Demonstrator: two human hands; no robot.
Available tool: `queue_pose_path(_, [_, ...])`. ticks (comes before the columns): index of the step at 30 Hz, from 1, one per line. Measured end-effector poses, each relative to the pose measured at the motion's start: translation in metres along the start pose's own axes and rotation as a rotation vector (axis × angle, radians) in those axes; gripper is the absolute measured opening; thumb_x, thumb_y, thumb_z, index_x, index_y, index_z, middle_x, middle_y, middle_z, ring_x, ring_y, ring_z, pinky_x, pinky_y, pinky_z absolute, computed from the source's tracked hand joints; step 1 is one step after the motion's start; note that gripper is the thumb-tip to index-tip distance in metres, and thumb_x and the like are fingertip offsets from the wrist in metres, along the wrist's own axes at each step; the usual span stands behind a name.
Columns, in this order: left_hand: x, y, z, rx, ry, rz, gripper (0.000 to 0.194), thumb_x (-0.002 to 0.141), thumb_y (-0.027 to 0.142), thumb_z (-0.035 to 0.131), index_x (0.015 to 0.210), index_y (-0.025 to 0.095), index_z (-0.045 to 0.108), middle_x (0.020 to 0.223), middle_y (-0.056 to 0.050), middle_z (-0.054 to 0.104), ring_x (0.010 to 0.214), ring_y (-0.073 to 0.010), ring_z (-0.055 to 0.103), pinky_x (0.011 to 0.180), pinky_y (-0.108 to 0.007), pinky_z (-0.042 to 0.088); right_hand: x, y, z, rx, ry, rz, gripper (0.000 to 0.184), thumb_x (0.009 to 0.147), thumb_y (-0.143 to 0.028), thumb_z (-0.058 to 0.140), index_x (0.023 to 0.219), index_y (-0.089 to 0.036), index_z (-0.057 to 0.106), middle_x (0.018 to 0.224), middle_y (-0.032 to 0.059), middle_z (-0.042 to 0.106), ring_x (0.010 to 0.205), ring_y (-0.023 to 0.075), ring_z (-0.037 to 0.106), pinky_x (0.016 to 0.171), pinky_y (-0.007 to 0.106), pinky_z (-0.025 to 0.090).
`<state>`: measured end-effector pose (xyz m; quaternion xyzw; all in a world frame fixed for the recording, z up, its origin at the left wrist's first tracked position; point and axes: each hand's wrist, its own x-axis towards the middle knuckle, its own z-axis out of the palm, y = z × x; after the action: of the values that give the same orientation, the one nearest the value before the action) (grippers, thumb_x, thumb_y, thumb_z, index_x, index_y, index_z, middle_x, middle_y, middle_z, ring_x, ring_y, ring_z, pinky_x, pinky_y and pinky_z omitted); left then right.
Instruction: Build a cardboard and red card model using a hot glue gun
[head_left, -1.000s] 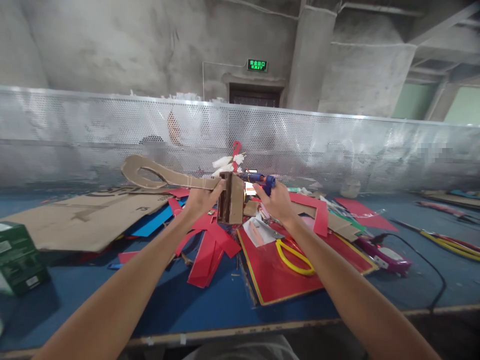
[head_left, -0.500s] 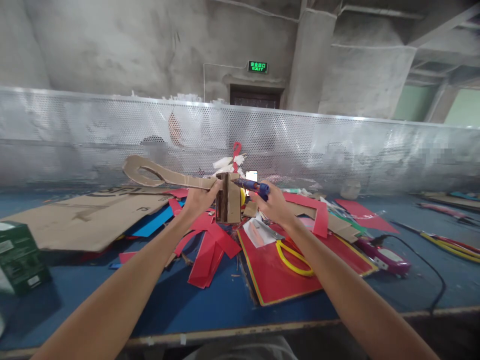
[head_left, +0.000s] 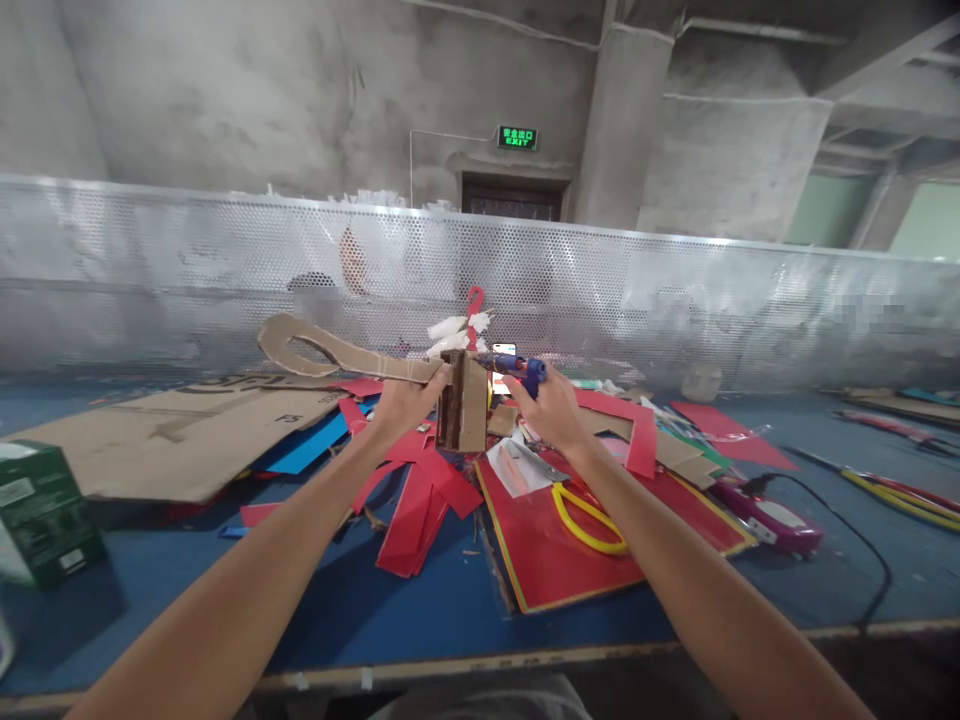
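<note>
Raised over the table is a brown cardboard piece (head_left: pixel 469 408), with a boxy block at its right end and a long looped handle (head_left: pixel 360 358) stretching left. My left hand (head_left: pixel 406 405) is closed around it where the handle meets the block. A blue glue gun (head_left: pixel 517 364) is gripped in my right hand (head_left: pixel 546 405), its nozzle pointing left at the block's upper right edge. Whether the nozzle touches the cardboard I cannot tell. Below the hands lie red paper strips (head_left: pixel 412 515) and a red sheet (head_left: pixel 547 560) with yellow-handled scissors (head_left: pixel 589 520) on it.
A large cardboard sheet (head_left: pixel 187 440) covers the left of the table, behind a green box (head_left: pixel 49 515). To the right are a purple device (head_left: pixel 769 515) with a black cord and yellow-handled pliers (head_left: pixel 900 490). A lit phone (head_left: pixel 503 352) stands behind the glue gun.
The glue gun's nozzle swung left and tilted across the block's face, then came back to its upper right edge. The cardboard block turned slightly and returned, staying in my left hand.
</note>
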<state>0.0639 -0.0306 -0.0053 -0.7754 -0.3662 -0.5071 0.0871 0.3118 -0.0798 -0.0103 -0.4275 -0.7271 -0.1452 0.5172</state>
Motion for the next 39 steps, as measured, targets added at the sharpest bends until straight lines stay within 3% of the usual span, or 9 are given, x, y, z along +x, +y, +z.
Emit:
queue_pose_path(10, [0.0, 0.002, -0.011, -0.04, 0.014, -0.21, 0.034, 0.092, 0.043, 0.043, 0.066, 0.024, 0.056, 0.065, -0.001, 0.065, 0.086, -0.021, 0.064, 0.084, -0.029, 0.048, -0.001, -0.007, -0.002, -0.017, -0.209, -0.053, 0.033, 0.098, -0.046, 0.054, 0.09, -0.019, 0.07, 0.089, 0.0088, 0.073, 0.082, 0.0239, 0.065, 0.074, 0.032, 0.043])
queue_pose_path(16, [0.0, 0.0, -0.012, -0.009, 0.006, -0.223, 0.033, 0.093, 0.04, 0.043, 0.065, 0.025, 0.052, 0.065, -0.001, 0.065, 0.086, -0.0217, 0.065, 0.082, -0.029, 0.047, -0.004, -0.01, -0.002, 0.109, -0.228, -0.039, 0.03, 0.096, -0.048, 0.056, 0.086, -0.02, 0.062, 0.081, 0.004, 0.067, 0.073, 0.0193, 0.058, 0.068, 0.03, 0.04])
queue_pose_path(23, [-0.002, -0.002, -0.006, -0.016, -0.012, -0.179, 0.034, 0.093, 0.044, 0.044, 0.067, 0.023, 0.055, 0.072, -0.002, 0.067, 0.084, -0.021, 0.063, 0.085, -0.03, 0.046, -0.004, -0.007, 0.003, -0.033, -0.182, -0.033, 0.033, 0.098, -0.047, 0.054, 0.091, -0.018, 0.068, 0.09, 0.0093, 0.071, 0.083, 0.0234, 0.063, 0.074, 0.032, 0.043])
queue_pose_path(29, [-0.001, 0.002, -0.008, 0.009, -0.007, -0.201, 0.036, 0.092, 0.044, 0.042, 0.063, 0.024, 0.052, 0.066, -0.002, 0.064, 0.081, -0.0208, 0.062, 0.085, -0.031, 0.047, -0.003, -0.01, 0.0, -0.067, -0.209, -0.059, 0.033, 0.099, -0.044, 0.053, 0.092, -0.018, 0.071, 0.092, 0.0101, 0.074, 0.083, 0.0246, 0.066, 0.074, 0.032, 0.043])
queue_pose_path(34, [-0.002, -0.004, -0.009, -0.01, 0.021, -0.227, 0.035, 0.091, 0.044, 0.042, 0.062, 0.025, 0.049, 0.064, -0.001, 0.063, 0.081, -0.0213, 0.064, 0.084, -0.031, 0.048, -0.003, -0.012, -0.001, -0.092, -0.315, -0.112, 0.038, 0.1, -0.048, 0.051, 0.084, -0.019, 0.071, 0.085, 0.0098, 0.073, 0.079, 0.0245, 0.066, 0.071, 0.032, 0.041])
queue_pose_path(39, [-0.002, -0.014, -0.011, 0.005, 0.021, -0.234, 0.033, 0.091, 0.04, 0.042, 0.062, 0.025, 0.047, 0.061, -0.001, 0.061, 0.083, -0.0222, 0.065, 0.081, -0.03, 0.047, -0.005, -0.016, -0.004, -0.052, -0.396, -0.054, 0.038, 0.098, -0.051, 0.053, 0.083, -0.02, 0.069, 0.082, 0.0086, 0.073, 0.076, 0.0235, 0.066, 0.066, 0.03, 0.039])
